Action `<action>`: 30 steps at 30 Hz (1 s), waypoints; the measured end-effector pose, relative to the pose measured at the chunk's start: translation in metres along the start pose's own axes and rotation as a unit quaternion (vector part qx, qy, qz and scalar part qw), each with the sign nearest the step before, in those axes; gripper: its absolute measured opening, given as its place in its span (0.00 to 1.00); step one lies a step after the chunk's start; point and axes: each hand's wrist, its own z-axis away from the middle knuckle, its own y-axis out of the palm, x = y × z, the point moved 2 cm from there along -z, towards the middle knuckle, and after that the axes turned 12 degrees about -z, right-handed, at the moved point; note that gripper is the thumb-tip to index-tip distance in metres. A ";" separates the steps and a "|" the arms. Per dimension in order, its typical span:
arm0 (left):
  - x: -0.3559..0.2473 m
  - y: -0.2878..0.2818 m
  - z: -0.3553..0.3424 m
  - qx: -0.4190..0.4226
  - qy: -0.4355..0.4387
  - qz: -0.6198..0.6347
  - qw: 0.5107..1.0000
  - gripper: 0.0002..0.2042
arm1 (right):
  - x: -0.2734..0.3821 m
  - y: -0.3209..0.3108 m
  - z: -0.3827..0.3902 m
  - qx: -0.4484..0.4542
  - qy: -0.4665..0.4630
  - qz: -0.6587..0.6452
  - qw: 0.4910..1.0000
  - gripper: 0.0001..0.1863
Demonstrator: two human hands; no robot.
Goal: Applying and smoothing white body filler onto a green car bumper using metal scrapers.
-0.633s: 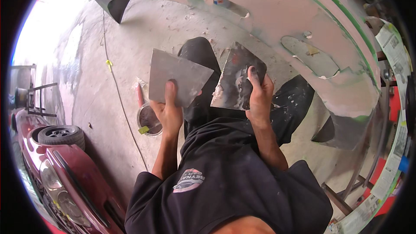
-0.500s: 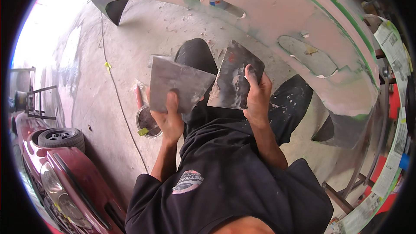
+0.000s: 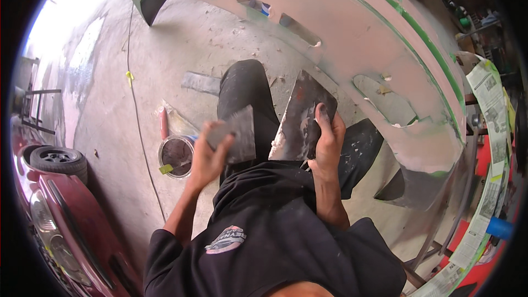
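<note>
My left hand [image 3: 208, 154] grips a flat grey metal spreader [image 3: 235, 135], tilted and blurred with motion, above my knee. My right hand [image 3: 325, 138] holds a second, darker metal plate [image 3: 300, 116] smeared with pale filler along its lower edge. The two plates sit close together, a small gap between them, over my black trousers. Just beyond them is a large primed, pinkish-grey car bumper [image 3: 352, 27] with green edges and cut-out openings.
An open round tin [image 3: 176, 155] with a yellow-green stick stands on the concrete floor to my left, a red tube beside it. A thin cable [image 3: 137, 126] runs across the floor. A red car and loose tyre [image 3: 55, 159] are at far left. Newspaper masking [image 3: 489, 132] lies at right.
My left hand has turned its spreader from flat and broad-side up to a steep tilt, and moved it toward the right-hand plate. The view has tilted so the bumper sits closer.
</note>
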 end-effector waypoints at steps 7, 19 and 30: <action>-0.023 -0.029 -0.077 -0.027 -0.015 0.075 0.997 0.13 | -0.015 -0.016 0.007 -0.033 0.103 -0.004 0.994 0.12; -0.050 -0.020 -0.171 -0.045 0.050 0.136 0.988 0.15 | -0.021 -0.035 0.019 -0.051 0.113 -0.049 0.991 0.13; -0.039 0.006 -0.168 0.021 -0.070 0.334 0.940 0.12 | -0.023 -0.039 0.021 -0.069 0.131 -0.055 0.987 0.14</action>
